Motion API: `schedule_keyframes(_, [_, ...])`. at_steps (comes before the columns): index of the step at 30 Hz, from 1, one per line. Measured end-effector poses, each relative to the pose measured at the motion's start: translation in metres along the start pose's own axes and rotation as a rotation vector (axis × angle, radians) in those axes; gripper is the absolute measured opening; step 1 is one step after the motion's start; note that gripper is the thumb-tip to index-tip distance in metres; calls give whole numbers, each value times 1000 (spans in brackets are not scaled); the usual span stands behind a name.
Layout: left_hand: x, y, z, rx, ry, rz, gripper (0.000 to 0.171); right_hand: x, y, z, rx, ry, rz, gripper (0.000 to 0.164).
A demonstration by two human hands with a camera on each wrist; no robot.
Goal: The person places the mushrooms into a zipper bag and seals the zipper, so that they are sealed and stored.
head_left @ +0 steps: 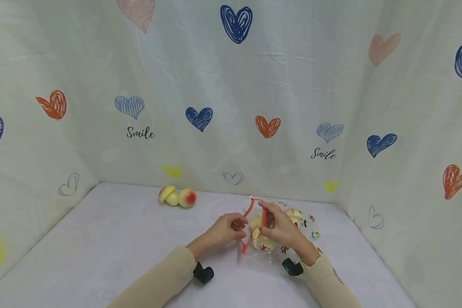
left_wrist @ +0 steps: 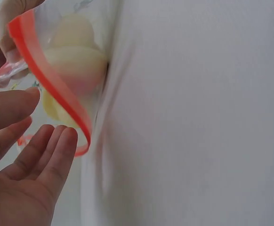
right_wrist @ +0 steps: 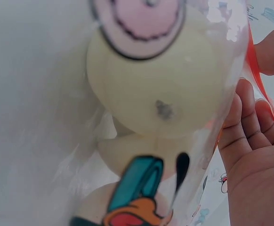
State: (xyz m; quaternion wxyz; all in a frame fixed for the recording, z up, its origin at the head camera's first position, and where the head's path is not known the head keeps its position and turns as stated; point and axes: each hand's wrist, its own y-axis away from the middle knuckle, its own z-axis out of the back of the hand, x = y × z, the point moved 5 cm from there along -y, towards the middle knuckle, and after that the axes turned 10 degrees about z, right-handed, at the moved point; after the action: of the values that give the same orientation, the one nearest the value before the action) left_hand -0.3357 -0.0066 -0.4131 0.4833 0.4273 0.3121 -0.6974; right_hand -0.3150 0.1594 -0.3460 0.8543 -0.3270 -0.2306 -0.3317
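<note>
A clear zip bag [head_left: 275,252] printed with cartoon figures lies with its red-edged mouth spread toward the left. Pale yellow, peach-like toy pieces [right_wrist: 151,75] are inside it, seen through the film. My right hand [head_left: 285,231] pinches the red edge [head_left: 264,216] on the bag's right side, thumb below and fingers above. Just left of the mouth is my left hand [head_left: 223,230], its thumb and fingers apart with nothing between them. In the left wrist view its fingertips [left_wrist: 69,136] are right at the red rim [left_wrist: 57,89].
A yellow and red peach-like toy [head_left: 187,198] and a cut piece [head_left: 167,193] sit at the table's back left. Black wrist devices [head_left: 204,273] show beneath both forearms. A curtain [head_left: 231,85] with printed hearts borders the white table [head_left: 131,239].
</note>
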Motion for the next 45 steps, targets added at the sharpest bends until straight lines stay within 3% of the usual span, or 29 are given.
schedule_keyframes(10, [12,9,34,-42,-70,17,30,-1,0,0,-1,-3,-16,68])
schedule_keyframes(16, [18,18,62,-104,-93,-17,29,-2,1,0,2,-8,-7,68])
schedule_keyframes(22, [28,25,92,-182,-86,7,27,1,-1,-1,12,-8,2,68])
schedule_keyframes(25, [28,29,105,-198,-79,-13,27,-1,-1,-1,10,-7,-2,68])
schedule_keyframes(34, [34,39,141,-264,-94,-45,24,-41,0,-9,-16,5,-1,72])
schedule_keyframes(40, [41,42,161,-340,-154,-28,25,-46,0,-9,-28,-21,33,71])
schedule_keyframes(45, [44,45,171,-352,-186,16,26,-44,0,-8,-28,-8,25,71])
